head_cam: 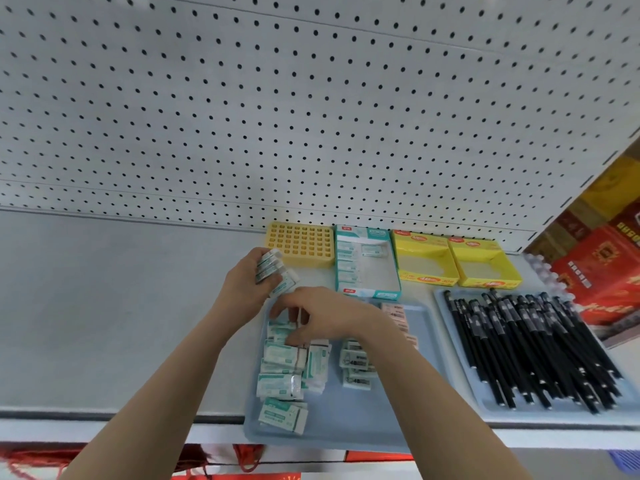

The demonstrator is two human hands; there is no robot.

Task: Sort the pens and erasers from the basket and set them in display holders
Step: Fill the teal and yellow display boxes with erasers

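My left hand (247, 284) grips a stack of teal-and-white erasers (273, 271) above the shelf. My right hand (322, 315) reaches down with curled fingers onto the teal erasers (280, 370) lying in the blue tray (349, 424), pinching one at the tray's far left. More white 4B erasers (356, 363) and pink ones (398, 317) lie in the same tray. A teal eraser display box (367, 268) holds a row of erasers. A yellow grid pen holder (300, 244) stands empty behind my left hand. Black pens (530, 344) fill a second blue tray (460, 344) at right.
Two empty yellow display boxes (457, 261) stand right of the teal box. A white pegboard wall (277, 116) backs the grey shelf (104, 306). Red boxes (602, 271) crowd the far right. The shelf's front edge runs just below the trays.
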